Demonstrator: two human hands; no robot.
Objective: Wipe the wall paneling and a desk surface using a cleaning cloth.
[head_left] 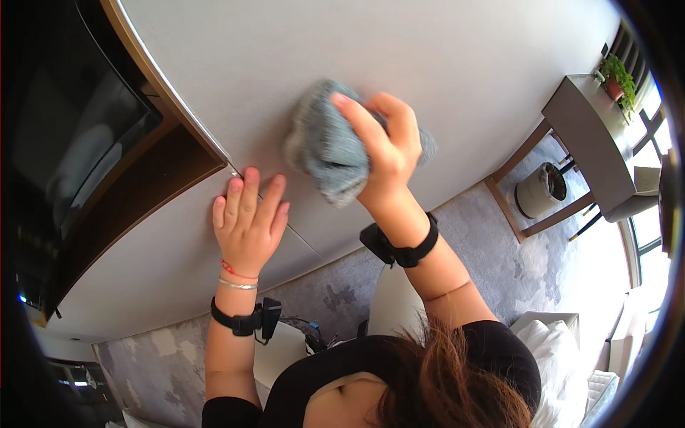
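My right hand [389, 143] is closed around a bunched grey-blue cloth [328, 146], which lies against a broad white panel [457, 64]. The cloth and fingers are slightly blurred. Lower and to the left, my left hand [250, 217] rests flat on the same white surface, fingers stretched out and holding nothing. Its fingertips are beside the corner of a brown-edged recess [178, 160] and a thin seam in the panel. Black bands with small boxes sit on both wrists.
A dark screen [85, 107] stands in the recess at left. At right are a desk [585, 114] with a potted plant [617, 78], a waste bin [539, 191] beneath it and a chair [631, 203]. Grey patterned carpet [471, 228] covers the floor; white bedding [549, 371] lies lower right.
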